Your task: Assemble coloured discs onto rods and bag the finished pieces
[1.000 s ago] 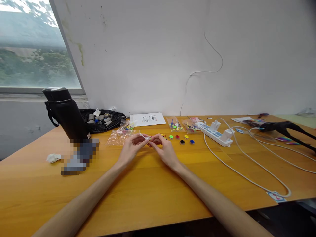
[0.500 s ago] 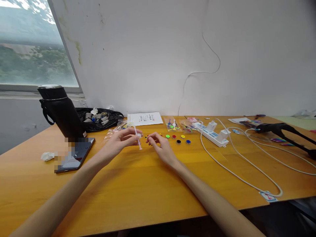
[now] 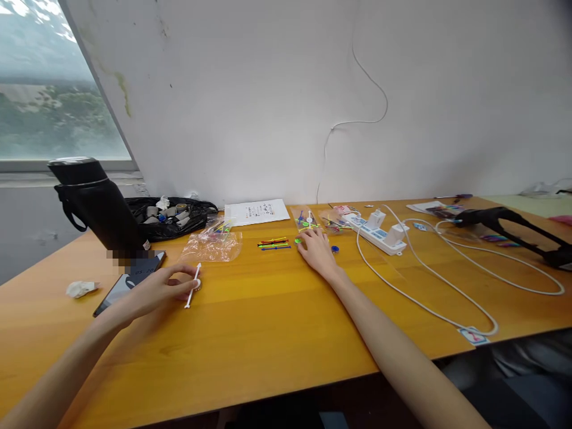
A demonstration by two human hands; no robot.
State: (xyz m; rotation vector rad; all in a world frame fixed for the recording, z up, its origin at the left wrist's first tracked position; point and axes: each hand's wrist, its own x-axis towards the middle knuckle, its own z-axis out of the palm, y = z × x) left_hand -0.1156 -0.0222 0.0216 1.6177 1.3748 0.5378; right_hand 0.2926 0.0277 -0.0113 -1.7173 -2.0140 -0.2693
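A long wooden table carries everything, its far edge against a white wall. Toward the far left corner stands a black flask, with a black bag of small rolls behind it and a phone lying flat in front. A crumpled tissue sits near the left edge. At the middle of the far edge lies a printed sheet; to its right a white power strip trails a cable in loops toward the near right edge. A black tool lies by the far right corner.

Near the middle, a clear bag lies crumpled, and just right of it a few thin coloured sticks rest side by side. Two smaller packets of coloured parts sit beyond them.

The left hand rests low on the table beside the phone, fingers curled loosely, thumb and forefinger pinching a white stick with a small disc on it; the stick's lower end touches the table. The right hand lies palm down, fingers spread and flat, over the small coloured discs, of which a green one and a blue one show at its edges. Whether it grips any disc cannot be told.

By my reading, one white piece is assembled and being put aside at the left, while the coloured sticks and discs lie unjoined, so most of the work is left.
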